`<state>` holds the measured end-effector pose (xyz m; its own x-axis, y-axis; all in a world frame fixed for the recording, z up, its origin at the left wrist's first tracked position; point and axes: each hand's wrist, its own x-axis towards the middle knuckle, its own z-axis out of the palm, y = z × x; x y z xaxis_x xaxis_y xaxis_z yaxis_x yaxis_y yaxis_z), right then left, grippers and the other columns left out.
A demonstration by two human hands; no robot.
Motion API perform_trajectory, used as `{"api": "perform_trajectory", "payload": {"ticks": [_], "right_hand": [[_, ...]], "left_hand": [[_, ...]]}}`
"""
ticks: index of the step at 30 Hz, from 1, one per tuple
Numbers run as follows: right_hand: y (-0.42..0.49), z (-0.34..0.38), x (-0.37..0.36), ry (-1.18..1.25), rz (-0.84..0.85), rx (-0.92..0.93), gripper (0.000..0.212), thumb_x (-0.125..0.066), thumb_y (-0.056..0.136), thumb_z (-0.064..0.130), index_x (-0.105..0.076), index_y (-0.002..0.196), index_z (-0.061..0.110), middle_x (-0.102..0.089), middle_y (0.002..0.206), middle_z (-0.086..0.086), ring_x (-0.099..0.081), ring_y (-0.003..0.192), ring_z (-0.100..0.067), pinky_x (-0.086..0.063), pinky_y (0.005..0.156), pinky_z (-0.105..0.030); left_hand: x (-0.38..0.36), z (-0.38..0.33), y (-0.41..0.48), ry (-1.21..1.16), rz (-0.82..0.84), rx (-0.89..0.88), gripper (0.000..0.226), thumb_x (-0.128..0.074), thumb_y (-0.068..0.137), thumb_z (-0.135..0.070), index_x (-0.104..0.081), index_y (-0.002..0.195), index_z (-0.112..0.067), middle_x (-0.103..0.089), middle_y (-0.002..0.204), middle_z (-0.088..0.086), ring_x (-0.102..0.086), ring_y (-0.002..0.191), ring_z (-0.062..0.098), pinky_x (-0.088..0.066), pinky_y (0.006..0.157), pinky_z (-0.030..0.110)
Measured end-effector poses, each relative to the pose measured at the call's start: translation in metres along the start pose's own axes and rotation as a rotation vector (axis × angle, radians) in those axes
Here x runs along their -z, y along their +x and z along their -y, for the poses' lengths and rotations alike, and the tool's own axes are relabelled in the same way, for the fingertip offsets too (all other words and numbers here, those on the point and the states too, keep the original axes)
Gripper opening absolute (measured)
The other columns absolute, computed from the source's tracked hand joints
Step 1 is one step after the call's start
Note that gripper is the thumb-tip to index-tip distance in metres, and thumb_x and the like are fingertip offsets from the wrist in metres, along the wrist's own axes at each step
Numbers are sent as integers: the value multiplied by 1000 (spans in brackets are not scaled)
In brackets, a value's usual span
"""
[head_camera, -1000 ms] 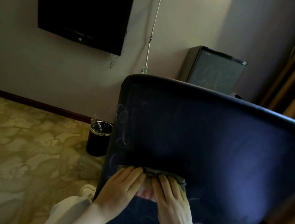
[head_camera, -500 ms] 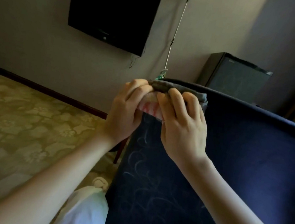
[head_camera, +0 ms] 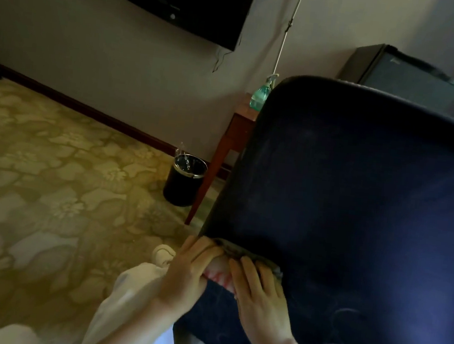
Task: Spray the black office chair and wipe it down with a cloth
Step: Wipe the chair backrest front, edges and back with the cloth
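Flat, nearly straight fingers of the left hand and right hand are laid side by side on a folded cloth. It is pressed against the back of the chair, low at its left edge. Most of that back is spread upward and rightward from the cloth, so the next stroke is probably best carried that way, with the right hand nearer.

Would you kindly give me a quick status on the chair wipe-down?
Left hand and right hand pressing cloth low on chair back. Spray bottle on side table. Nothing blocking.
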<state>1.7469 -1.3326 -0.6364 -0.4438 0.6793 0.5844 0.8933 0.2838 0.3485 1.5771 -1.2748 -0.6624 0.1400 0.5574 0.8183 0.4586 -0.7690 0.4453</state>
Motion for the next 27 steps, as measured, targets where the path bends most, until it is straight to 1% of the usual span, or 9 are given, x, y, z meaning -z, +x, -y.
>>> {"api": "perform_trajectory", "payload": {"ticks": [4,6,9,12,14,17,21,23,27], "right_hand": [[-21,4,-9,61,110,-2,57,-72,70,28,-49,121,15,-46,122,-1,-48,100,-22,-58,70,-38],[-9,3,4,77,35,0,44,-63,76,20,-51,118,15,-48,118,-1,-49,100,-21,-58,70,-39],[38,-4,53,109,-151,-8,38,-42,80,8,-52,115,18,-61,112,-7,-51,100,-25,-58,68,-41],[99,-19,119,62,-328,50,37,-31,95,4,-58,116,18,-65,110,-15,-56,97,-35,-54,72,-44],[138,-29,163,25,-446,82,38,-35,96,6,-66,116,15,-65,112,-17,-56,96,-39,-51,76,-45],[174,-42,206,-78,-545,130,32,-50,92,3,-69,116,13,-65,115,-13,-56,100,-36,-48,82,-43],[168,-47,198,-95,-468,161,35,-51,91,5,-64,124,10,-61,123,-11,-51,107,-33,-47,89,-41],[146,-53,171,-88,-401,151,39,-53,90,6,-60,128,9,-59,127,-11,-49,108,-32,-48,87,-39],[90,-61,107,-48,-250,114,43,-49,90,11,-52,132,11,-51,131,-8,-50,108,-32,-54,82,-51]], "left_hand": [[-8,-2,-22,92,146,36,38,-64,66,-2,-53,96,-24,-48,96,-8,-50,84,12,-42,77,26],[-3,-6,-17,54,132,74,49,-75,58,3,-61,97,-21,-55,97,-7,-53,87,11,-42,81,20],[22,-27,26,-10,-29,26,29,-71,72,-9,-68,102,-11,-63,100,1,-58,93,13,-46,85,17],[57,-58,104,-54,-247,-70,31,-67,74,11,-67,103,-1,-62,96,8,-57,88,22,-49,78,26],[84,-74,158,-30,-352,-140,33,-66,73,18,-66,103,3,-62,97,11,-58,88,27,-50,77,34],[109,-84,205,-35,-402,-239,27,-64,80,13,-65,105,2,-63,103,12,-61,95,26,-51,82,37],[101,-83,199,-34,-386,-238,25,-59,84,7,-64,108,4,-62,107,12,-59,97,26,-51,82,36],[85,-75,180,11,-363,-220,31,-58,80,11,-65,108,2,-58,108,7,-56,93,26,-49,82,29],[42,-56,125,84,-243,-180,40,-66,72,12,-67,109,-4,-54,108,2,-52,92,23,-44,83,22]]}}
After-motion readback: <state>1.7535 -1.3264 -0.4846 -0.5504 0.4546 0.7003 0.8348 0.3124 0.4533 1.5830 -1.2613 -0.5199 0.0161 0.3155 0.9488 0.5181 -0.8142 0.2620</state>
